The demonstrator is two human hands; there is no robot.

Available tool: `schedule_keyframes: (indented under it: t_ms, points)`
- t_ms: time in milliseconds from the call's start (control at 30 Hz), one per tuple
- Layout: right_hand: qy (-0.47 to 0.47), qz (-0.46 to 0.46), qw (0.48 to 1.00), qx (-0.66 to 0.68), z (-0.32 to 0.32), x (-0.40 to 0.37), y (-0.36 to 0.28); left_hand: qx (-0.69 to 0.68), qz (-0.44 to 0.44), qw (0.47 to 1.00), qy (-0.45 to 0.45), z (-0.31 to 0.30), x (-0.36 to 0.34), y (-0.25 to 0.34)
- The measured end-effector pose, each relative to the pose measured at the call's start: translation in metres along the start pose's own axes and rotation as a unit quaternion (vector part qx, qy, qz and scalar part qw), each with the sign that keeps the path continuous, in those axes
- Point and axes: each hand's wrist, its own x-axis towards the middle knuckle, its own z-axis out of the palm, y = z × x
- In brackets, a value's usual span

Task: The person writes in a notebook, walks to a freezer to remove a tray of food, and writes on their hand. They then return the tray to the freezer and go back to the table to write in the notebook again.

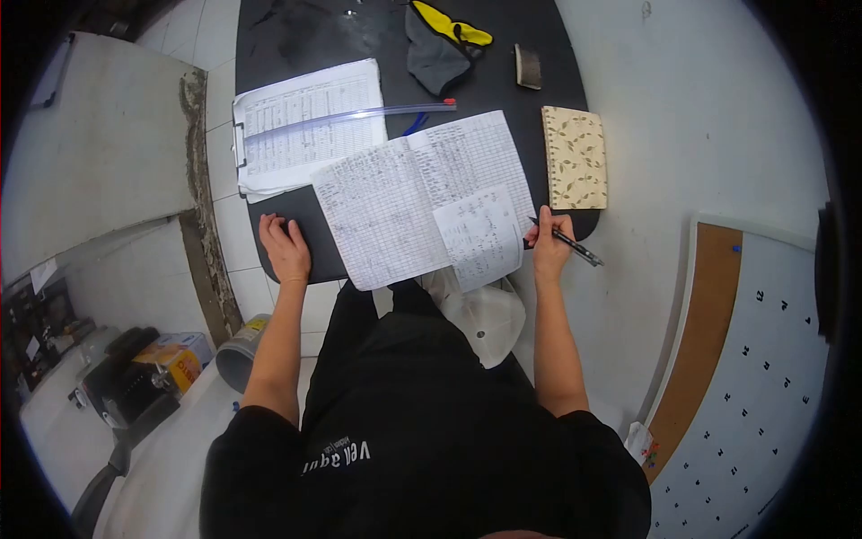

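My right hand [551,244] is closed around a black pen [579,248], at the right edge of the papers. Under its reach lies a large gridded sheet [382,216] full of handwriting, overhanging the table's near edge. A smaller handwritten page [482,235] rests on top of that sheet, its lower edge curling over the edge. My left hand [285,250] lies on the black tabletop with its fingers stretched out, left of the sheet and holding nothing. Beyond it is a clipboard with a stack of forms [314,112], crossed by a clear plastic strip [350,115] with a red end.
A leaf-patterned spiral notebook [576,160] lies at the table's right edge. Farther back are a grey and yellow cloth item [440,47] and a small worn block [528,67]. A wall flanks the right side, with a whiteboard [754,395]. A grey bucket [242,350] stands lower left.
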Motion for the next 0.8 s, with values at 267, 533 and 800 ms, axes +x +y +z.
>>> schedule_keyframes:
  t_ms: [267,533,800]
  points:
    - [-0.038,-0.010,0.999,0.003,0.043,0.005,0.003,-0.001,-0.018,1.000,-0.010,0.002,0.003,-0.004]
    - [-0.081,-0.065,0.994,0.023,0.095,-0.001,-0.006,-0.035,-0.015,0.999,0.006,-0.008,0.008,-0.003]
    - [-0.169,-0.127,0.975,-0.072,0.164,-0.010,-0.020,-0.063,-0.005,0.998,-0.004,-0.016,0.009,-0.008]
